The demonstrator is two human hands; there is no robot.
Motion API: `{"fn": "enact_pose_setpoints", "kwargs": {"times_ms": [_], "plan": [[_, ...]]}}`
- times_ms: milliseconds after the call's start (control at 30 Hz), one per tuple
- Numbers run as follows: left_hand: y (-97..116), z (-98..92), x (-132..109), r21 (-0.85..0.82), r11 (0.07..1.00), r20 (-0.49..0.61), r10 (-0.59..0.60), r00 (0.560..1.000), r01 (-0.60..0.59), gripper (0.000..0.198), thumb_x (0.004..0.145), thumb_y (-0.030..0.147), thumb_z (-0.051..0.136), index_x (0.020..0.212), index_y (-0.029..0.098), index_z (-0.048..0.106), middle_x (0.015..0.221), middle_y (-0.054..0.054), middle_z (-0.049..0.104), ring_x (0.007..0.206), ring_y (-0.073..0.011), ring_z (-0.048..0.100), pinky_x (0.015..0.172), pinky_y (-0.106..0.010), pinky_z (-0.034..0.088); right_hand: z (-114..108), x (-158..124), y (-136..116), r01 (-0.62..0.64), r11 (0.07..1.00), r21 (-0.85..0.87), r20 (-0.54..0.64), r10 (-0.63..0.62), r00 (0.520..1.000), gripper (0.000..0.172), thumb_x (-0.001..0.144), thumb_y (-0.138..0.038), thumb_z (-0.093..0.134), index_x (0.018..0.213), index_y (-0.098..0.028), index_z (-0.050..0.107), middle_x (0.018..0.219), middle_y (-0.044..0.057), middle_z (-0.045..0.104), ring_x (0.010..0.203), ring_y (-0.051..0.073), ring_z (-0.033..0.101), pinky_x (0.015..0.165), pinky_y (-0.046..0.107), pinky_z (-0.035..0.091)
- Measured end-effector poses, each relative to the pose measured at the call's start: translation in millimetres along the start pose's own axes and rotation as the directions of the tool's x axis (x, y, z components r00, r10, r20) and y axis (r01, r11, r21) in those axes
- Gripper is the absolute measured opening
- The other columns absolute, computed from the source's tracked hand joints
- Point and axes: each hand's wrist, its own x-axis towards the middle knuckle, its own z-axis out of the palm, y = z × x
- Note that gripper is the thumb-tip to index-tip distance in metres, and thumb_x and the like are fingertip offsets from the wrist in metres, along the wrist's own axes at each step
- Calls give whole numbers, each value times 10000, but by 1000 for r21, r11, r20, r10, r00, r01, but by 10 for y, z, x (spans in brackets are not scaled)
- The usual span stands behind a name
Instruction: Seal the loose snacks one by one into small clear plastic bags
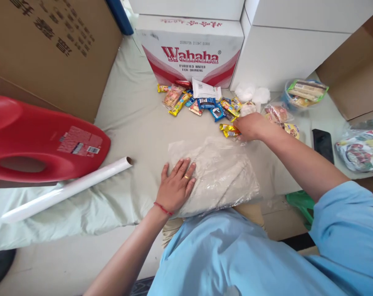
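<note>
I see the left hand point(175, 187) flat, fingers apart, on a plastic bag point(221, 174) at centre, the right hand point(251, 126) at yellow packets point(228, 128) right of centre, its grip unclear.

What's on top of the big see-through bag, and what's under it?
The left hand rests on the bag at its left edge. Pale tablecloth shows through the plastic; what's directly beneath the hand is hidden.

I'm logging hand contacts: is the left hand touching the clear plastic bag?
Touching. The head view shows the left hand laid palm down across the left side of the clear plastic bag.
</note>
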Motion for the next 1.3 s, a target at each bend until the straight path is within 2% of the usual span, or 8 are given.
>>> {"fn": "enact_pose_setpoints", "kwargs": {"times_ms": [133,233,300,433,600,767,1000,1300], "plan": [[7,1,-3,-23,1000,-4,-10,1000,10,512,1068,377,402,1567,277,451,1644,-97,421,1536,-285,381,1276,-603,100,17,-230,238,-115,993,22,-74,116,990,384,872,-376,695,1137,-98,713,1130,226,737,963,318,674,804,389,438],[10,5,-5,-30,1000,-7,-10,1000,10,532,1071,385,386,1590,271,411,1645,-99,419,1543,-277,369,1282,-595,84,-119,-520,488,-253,965,65,-277,261,925,448,890,-493,671,1072,-85,706,1054,227,726,929,305,672,742,381,406],[10,11,-3,-34,999,-12,-18,1000,17,567,1072,392,376,1619,246,352,1641,-114,420,1542,-275,372,1284,-586,80,-276,-743,516,-240,965,108,-385,263,884,473,904,-553,637,1028,-101,703,990,199,720,896,286,668,710,376,391],[10,27,5,-41,999,-17,-31,999,30,625,1066,401,374,1649,201,268,1636,-147,419,1537,-284,381,1286,-583,82,-494,-1021,-5,120,984,135,-392,-58,918,340,897,-525,632,1003,-210,708,960,97,732,832,255,665,704,354,424],[20,-8,8,-31,998,28,-45,999,46,596,1068,423,350,1616,190,359,1640,-134,417,1565,-296,324,1287,-594,65,-216,-785,-952,451,890,66,-169,-436,884,357,861,-417,694,1129,-182,719,1049,136,740,842,288,713,674,357,453],[28,-42,13,-40,998,52,-49,997,51,595,1070,441,329,1612,198,368,1663,-116,379,1565,-292,322,1290,-589,52,137,-540,-1106,433,900,46,-125,-425,896,404,909,-417,690,1212,-149,706,1124,161,720,865,296,733,658,346,457],[35,-4,20,-18,998,40,-52,998,53,603,1072,445,349,1622,197,344,1664,-117,369,1565,-288,322,1289,-595,37,109,-653,-964,388,907,164,-237,-346,908,308,1052,-384,512,1224,-212,700,1135,106,708,940,228,695,665,300,404],[48,-11,21,-28,998,33,-56,998,57,634,1061,450,378,1647,229,282,1656,-127,386,1558,-302,337,1286,-609,56,334,-611,-1255,501,864,44,-407,-442,799,476,921,-446,723,1266,-129,636,1176,179,682,1137,337,519,872,415,363]]}}
